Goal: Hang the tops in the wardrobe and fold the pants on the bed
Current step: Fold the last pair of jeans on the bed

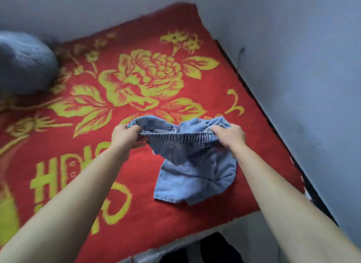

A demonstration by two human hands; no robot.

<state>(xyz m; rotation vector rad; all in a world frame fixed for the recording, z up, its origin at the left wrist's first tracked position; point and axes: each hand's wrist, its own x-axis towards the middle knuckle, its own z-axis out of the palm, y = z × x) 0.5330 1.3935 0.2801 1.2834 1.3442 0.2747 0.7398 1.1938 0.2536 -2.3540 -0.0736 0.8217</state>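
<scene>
One dark grey bundle [25, 63], too blurred to name, lies well to the left of the big yellow peony [144, 77] woven into the red blanket [156, 28] that covers the bed [195, 219]. Below and left of the peony, blocky yellow lettering [50, 176] runs across the blanket, partly hidden by a bare forearm.

Just below the peony, the left hand [125, 135] grips one end of an elastic waistband [175, 136], its fingers curled over the gathered cloth. The waistband is pulled out between both hands and belongs to a pair of light blue denim pants [195, 170]. Their top is lifted off the blanket, while the legs sag in a crumpled heap on the bed, below and a little right of the peony, near the bed's front edge. The right hand [230, 135] pinches the other end of the waistband, with the fingers bunched tight on the fabric.

Right of the peony, past the blanket's edge, a plain bluish-grey wall [302, 77] stands close along the bed. Far below the peony, under the bed's front edge, there is a dark shape [214, 249] I can't identify.
</scene>
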